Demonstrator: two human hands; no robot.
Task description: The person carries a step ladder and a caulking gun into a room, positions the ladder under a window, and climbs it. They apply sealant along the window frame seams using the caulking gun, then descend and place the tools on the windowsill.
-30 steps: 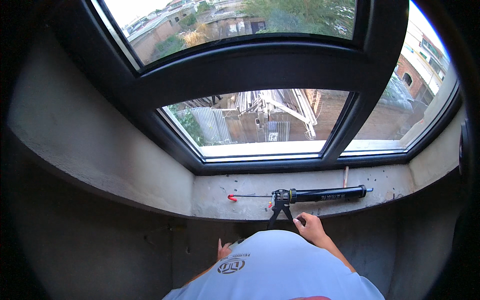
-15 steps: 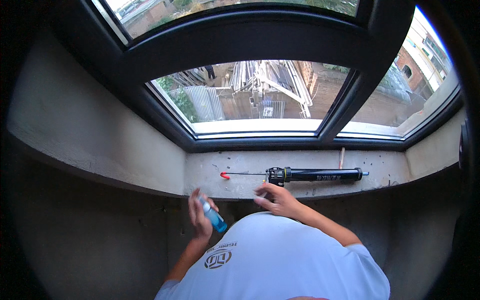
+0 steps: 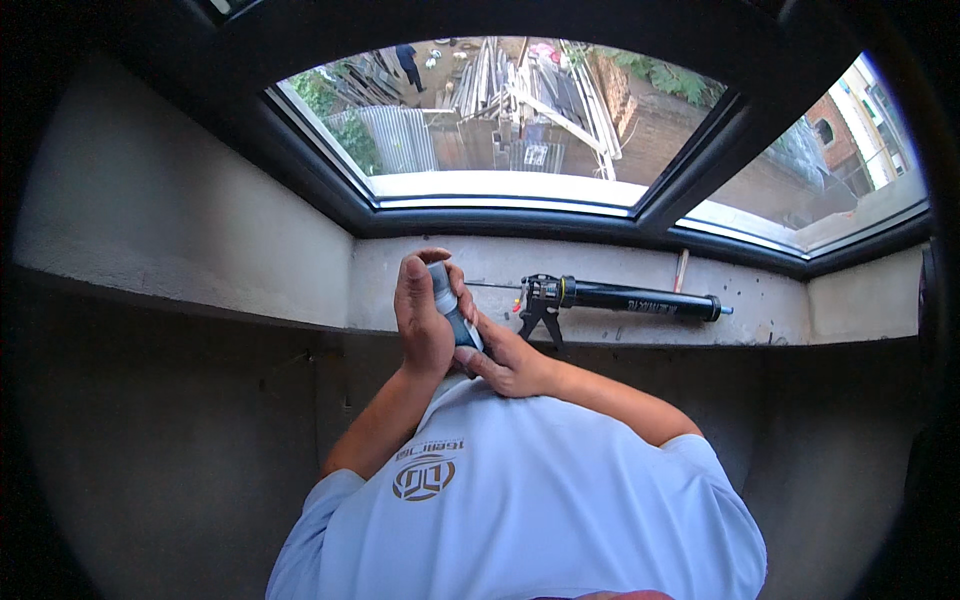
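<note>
In front of my chest, my left hand (image 3: pixel 424 320) is wrapped around a small blue bottle (image 3: pixel 462 328) with a greyish-clear top. The bottle's top points up and toward the window. At its lower end, my right hand (image 3: pixel 508 362) closes on the bottle, thumb on the near side; some of its fingers are hidden behind. Just beyond my hands a black caulking gun (image 3: pixel 640 300) lies across the sill, its handle end to the left and its thin rod running behind my left hand.
The concrete sill (image 3: pixel 390 270) runs below a dark-framed window (image 3: pixel 500 218). A thin wooden stick (image 3: pixel 681 270) and small debris lie on it. Grey plastered walls (image 3: pixel 180 210) flank it. Outside are stacked boards (image 3: pixel 500 85), a corrugated sheet (image 3: pixel 398 140) and a person (image 3: pixel 409 68).
Both hands have come up and together in front of the sill. My right hand, apart from the bottle before, now grips its lower end. The view has tilted, raising the sill and window.
</note>
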